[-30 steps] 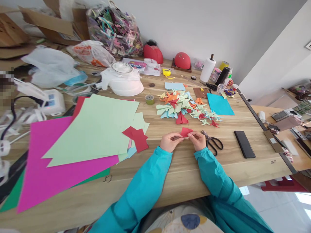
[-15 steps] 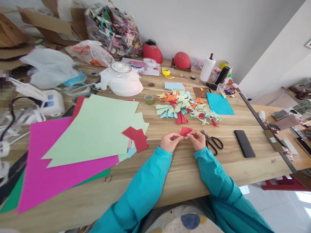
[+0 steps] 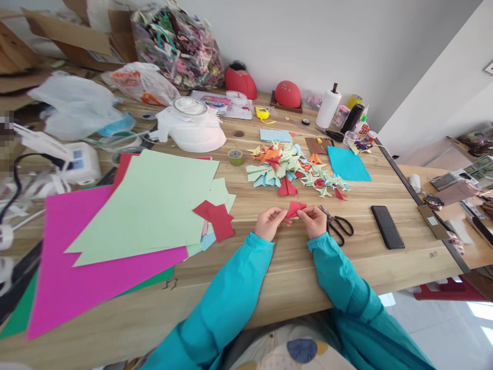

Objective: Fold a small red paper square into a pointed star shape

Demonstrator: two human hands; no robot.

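Observation:
A small folded piece of red paper (image 3: pixel 296 208) is pinched between my two hands, just above the wooden table (image 3: pixel 287 277). My left hand (image 3: pixel 270 222) is closed on its left edge. My right hand (image 3: pixel 314 221) grips the right side between thumb and fingers. Black-handled scissors (image 3: pixel 339 226) lie right beside my right hand, their blades partly hidden by it. Just beyond the hands is a pile of folded paper pieces (image 3: pixel 287 163) in green, orange, blue and red. Red paper pieces (image 3: pixel 217 218) rest to the left on the sheets.
Large light green sheets (image 3: pixel 154 200) and a magenta sheet (image 3: pixel 103 277) cover the left side. A black phone (image 3: pixel 387 227) lies at the right, a turquoise sheet (image 3: pixel 349 163) behind it. Along the wall stand a white paper roll (image 3: pixel 328 109), red domes (image 3: pixel 287 94) and plastic bags (image 3: pixel 75 105).
The red paper has turned a little in my fingers, and a fold line now shows across it. My left fingers have shifted slightly along its edge.

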